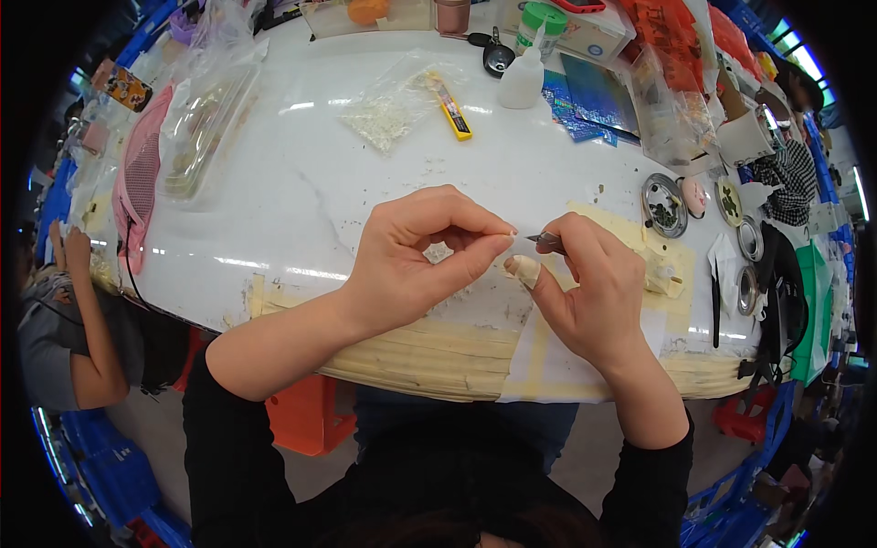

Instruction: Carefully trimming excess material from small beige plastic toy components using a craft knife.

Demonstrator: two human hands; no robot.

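Note:
Over the middle of the white table, my left hand [420, 247] pinches a tiny pale piece [513, 234] between thumb and forefinger; its kind is too small to tell. Facing it, my right hand [594, 283] grips a small knife [546, 242], its pointed dark blade aimed at the left fingertips. Most of the knife's handle is hidden in the palm. Cream tape [524, 269] wraps the right thumb. Beyond the hands lie a clear bag of small white bits [388, 119] and a yellow box of blades or similar [449, 108]. Fine crumbs dot the table below the hands.
Metal dishes [664, 205] with dark bits stand at the right, near black tweezers [716, 306]. A white squeeze bottle [523, 80], a green-lidded jar [541, 26] and keys [498, 57] are at the back. Tape covers the table's front edge [411, 361]. Another person [73, 338] sits at the left.

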